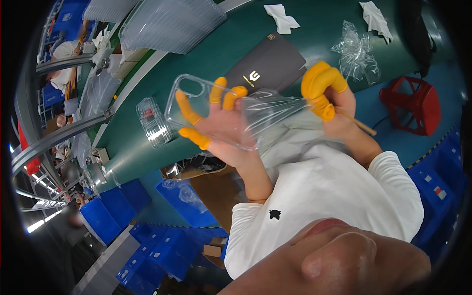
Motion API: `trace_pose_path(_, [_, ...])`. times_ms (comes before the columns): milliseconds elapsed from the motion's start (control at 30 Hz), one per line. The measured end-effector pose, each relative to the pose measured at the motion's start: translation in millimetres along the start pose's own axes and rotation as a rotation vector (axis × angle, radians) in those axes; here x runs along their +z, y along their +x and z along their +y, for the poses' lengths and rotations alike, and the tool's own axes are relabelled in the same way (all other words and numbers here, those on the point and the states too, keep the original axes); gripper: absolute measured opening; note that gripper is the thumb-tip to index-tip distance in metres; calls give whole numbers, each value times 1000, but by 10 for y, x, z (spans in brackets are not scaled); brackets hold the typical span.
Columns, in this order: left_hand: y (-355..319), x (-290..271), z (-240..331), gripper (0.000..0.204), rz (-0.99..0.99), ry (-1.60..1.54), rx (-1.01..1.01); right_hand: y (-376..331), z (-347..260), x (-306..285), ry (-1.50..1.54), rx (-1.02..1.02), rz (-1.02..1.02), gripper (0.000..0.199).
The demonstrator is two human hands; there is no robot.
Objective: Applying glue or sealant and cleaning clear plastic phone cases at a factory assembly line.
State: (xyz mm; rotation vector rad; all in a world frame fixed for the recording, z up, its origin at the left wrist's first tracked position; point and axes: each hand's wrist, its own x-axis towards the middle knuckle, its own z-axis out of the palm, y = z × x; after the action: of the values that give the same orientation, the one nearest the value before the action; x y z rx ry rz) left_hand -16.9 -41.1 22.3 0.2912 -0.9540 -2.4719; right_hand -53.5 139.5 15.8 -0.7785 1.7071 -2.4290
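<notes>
phone case: clear, glossy hard plastic
film bag: thin transparent plastic, shiny, creased
finger cots: yellow rubber, matt
stick: bare wood
flat box: dark, matt card
belt: green, smooth, faint sheen
wipes: white cloth

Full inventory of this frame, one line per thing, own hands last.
clear plastic phone case: 1, transparent, held in the left hand
clear plastic bag: 1, transparent, stretched between both hands
dark flat box: 1, black, on the green belt behind the hands
green conveyor belt: 1, green, across the upper frame
white cloths: 2, white, at the belt's far edge
crumpled clear wrap: 1, right end of the belt
red stool: 1, right, on the blue floor
blue crates: several, lower left
left hand: orange finger cots
right hand: orange finger cots, pinching the bag
</notes>
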Motion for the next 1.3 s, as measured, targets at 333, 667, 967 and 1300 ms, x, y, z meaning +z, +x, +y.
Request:
trace_pose_path(333, [-84,249,-406,62,33,293,326,-113,-228,-282,78,-32,193,11])
trace_pose_path(667, [-132,430,-398,59,0,239,197,-74,-198,-275,166,-39,376,7])
trace_pose_path(967, [-142,479,-457,70,-57,301,222,27,-204,-331,434,182,463,6])
trace_pose_path(1300, [71,348,-338,64,-37,788,778,-89,-160,-284,294,230,230,8])
